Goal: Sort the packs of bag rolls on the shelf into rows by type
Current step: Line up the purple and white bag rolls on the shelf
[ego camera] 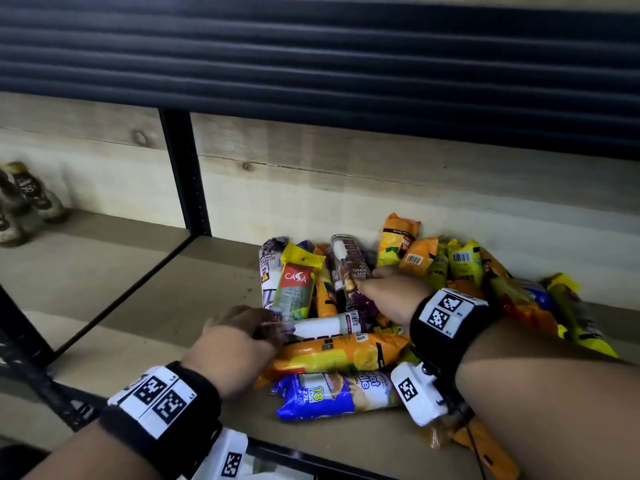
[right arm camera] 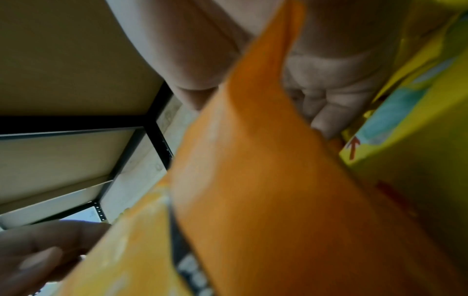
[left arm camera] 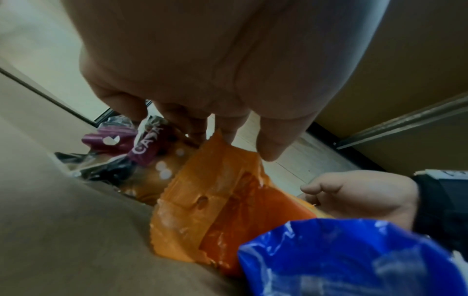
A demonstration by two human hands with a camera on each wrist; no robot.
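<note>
Several packs of bag rolls lie heaped on the wooden shelf (ego camera: 173,289). My left hand (ego camera: 266,320) reaches into the heap's left side, its fairly straight fingers (left arm camera: 192,124) touching the end of a white-and-purple roll pack (ego camera: 329,323), just above a long orange pack (ego camera: 339,353) (left arm camera: 215,210). My right hand (ego camera: 370,280) grips the lower end of a dark purple drawstring pack (ego camera: 348,265), thumb on top; in the right wrist view its curled fingers (right arm camera: 321,104) sit behind an orange pack (right arm camera: 253,180). A blue pack (ego camera: 332,393) (left arm camera: 341,260) lies nearest the front edge.
A yellow-green Casa pack (ego camera: 294,282) and another drawstring pack (ego camera: 268,268) lie at the heap's left. Orange and yellow packs (ego camera: 581,320) spread right. A black upright (ego camera: 187,174) divides the shelf; bottles (ego camera: 27,199) stand in the left bay.
</note>
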